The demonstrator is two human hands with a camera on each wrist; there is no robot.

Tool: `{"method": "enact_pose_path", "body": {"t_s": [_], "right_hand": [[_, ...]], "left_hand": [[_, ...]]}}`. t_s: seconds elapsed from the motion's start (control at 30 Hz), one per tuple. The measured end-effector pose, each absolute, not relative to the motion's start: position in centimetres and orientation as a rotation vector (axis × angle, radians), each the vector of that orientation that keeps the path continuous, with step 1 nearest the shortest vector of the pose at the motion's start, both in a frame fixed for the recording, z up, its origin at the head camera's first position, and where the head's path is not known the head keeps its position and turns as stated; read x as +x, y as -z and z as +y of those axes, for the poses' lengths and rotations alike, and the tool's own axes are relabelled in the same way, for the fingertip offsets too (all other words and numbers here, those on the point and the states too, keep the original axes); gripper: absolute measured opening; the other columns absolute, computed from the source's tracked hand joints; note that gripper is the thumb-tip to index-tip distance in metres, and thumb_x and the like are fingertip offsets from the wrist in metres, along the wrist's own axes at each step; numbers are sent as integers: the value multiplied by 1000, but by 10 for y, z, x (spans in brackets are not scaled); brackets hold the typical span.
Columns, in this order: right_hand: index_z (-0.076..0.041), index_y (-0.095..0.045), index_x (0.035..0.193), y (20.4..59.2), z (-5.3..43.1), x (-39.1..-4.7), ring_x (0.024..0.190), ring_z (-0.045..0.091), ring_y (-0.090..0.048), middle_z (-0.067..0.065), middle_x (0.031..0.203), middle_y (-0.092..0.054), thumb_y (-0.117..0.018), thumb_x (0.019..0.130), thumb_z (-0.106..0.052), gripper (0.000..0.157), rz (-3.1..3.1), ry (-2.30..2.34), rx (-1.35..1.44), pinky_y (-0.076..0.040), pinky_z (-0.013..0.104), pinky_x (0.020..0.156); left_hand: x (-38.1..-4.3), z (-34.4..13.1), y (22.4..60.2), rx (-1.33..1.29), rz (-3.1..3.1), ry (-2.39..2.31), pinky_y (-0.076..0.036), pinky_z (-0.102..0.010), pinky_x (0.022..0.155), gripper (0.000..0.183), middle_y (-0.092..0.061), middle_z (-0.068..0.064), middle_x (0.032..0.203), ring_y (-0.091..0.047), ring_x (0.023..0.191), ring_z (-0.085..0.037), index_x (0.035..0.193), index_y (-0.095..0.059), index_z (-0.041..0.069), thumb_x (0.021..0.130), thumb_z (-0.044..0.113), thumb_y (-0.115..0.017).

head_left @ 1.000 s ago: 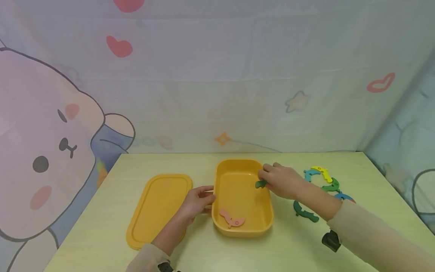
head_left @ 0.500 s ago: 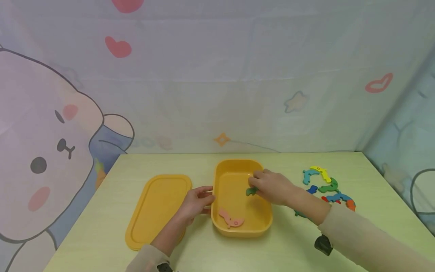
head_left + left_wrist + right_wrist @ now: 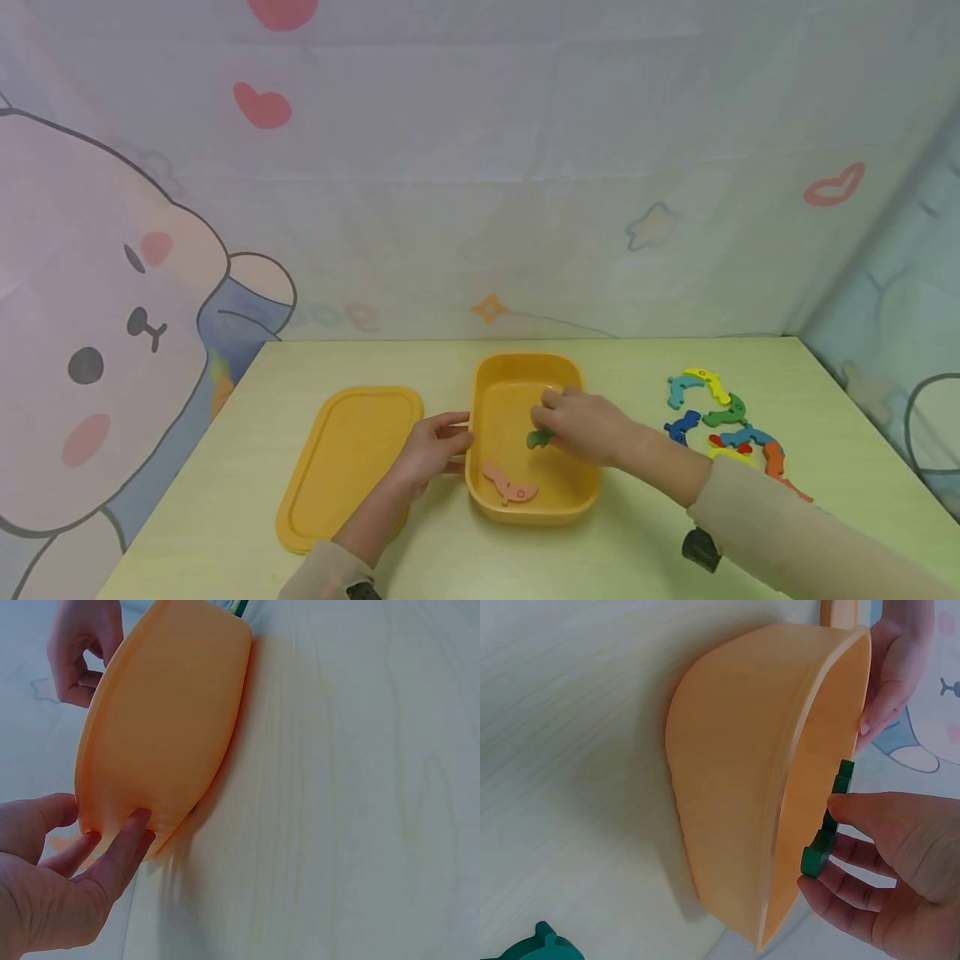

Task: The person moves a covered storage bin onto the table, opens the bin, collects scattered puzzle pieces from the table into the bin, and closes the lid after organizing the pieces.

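Right hand (image 3: pixel 588 423) over the container's interior, centre of the head frame; its grip pinches a curved green toy piece (image 3: pixel 537 438) between thumb and fingertips, clear in the right wrist view too. Gap between piece and container floor: cannot tell. Left hand (image 3: pixel 431 450) at the left wall of the orange-yellow plastic container (image 3: pixel 532 515); grip spread, fingertips resting on the outside of the wall, not clenched. Pink piece (image 3: pixel 510 485) lies flat inside, lower part of the container. Step in hand looks like laying the green piece in beside the pink one. To do it well, I judge: lower the knuckles past the right rim, let the piece lie flat rather than on edge, then part thumb and fingers straight off it so it is not flicked. Keep it short of the pink piece, or the two may overlap. Left fingertips best kept light; a hard push could slide the container across the counter (image 3: pixel 450 558). Loose pieces, such as the dark blue piece (image 3: pixel 682 427), lie at right of frame; flat lid (image 3: pixel 348 467) at left.
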State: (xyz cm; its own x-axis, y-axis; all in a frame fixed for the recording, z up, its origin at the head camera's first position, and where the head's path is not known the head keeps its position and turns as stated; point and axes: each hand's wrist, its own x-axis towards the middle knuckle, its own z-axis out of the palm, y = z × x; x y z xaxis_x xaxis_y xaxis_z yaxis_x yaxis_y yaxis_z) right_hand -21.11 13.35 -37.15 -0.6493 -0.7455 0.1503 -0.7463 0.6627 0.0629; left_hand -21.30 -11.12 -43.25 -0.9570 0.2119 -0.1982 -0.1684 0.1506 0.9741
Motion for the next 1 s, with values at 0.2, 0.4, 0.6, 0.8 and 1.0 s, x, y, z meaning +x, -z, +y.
{"method": "enact_pose_path", "body": {"t_s": [0.2, 0.4, 0.6, 0.8, 1.0], "right_hand": [[-17, -56, 83, 374, 128, -208, 62, 13, -42, -4, 74, -44, -71, 81, -20, 15, -2690, -2, 1256, -36, 17, 48], [-17, -55, 82, 375, 123, -206, 61, 13, -40, -5, 73, -43, -70, 81, -20, 15, -2705, 2, 1255, -33, 17, 48], [-18, -56, 83, 378, 122, -206, 60, 12, -38, -6, 73, -44, -70, 81, -21, 14, -2733, 6, 1236, -32, 17, 48], [-18, -57, 83, 380, 122, -205, 60, 13, -39, -6, 73, -44, -70, 81, -20, 13, -2729, -1, 1234, -32, 18, 48], [-19, -59, 86, 381, 121, -205, 61, 13, -41, -6, 75, -46, -70, 81, -19, 13, -2741, 0, 1219, -34, 18, 48]], "left_hand": [[-213, -112, 434, 44, 2133, -1882, -56, -38, 70, 46, -55, -24, 119, -63, 96, -30, 132, -45, -2, 90, 12, -58], [-213, -112, 435, 46, 2138, -1872, -56, -39, 71, 46, -55, -25, 119, -62, 97, -31, 132, -45, -2, 90, 12, -57], [-212, -112, 433, 49, 2146, -1868, -56, -38, 71, 46, -55, -24, 119, -62, 97, -31, 132, -45, -2, 90, 12, -57], [-211, -111, 431, 45, 2147, -1871, -56, -37, 71, 44, -56, -24, 119, -63, 95, -29, 131, -46, -2, 90, 11, -56], [-213, -111, 433, 50, 2145, -1875, -56, -37, 71, 45, -56, -24, 119, -64, 93, -25, 131, -47, -2, 90, 11, -57]]}}
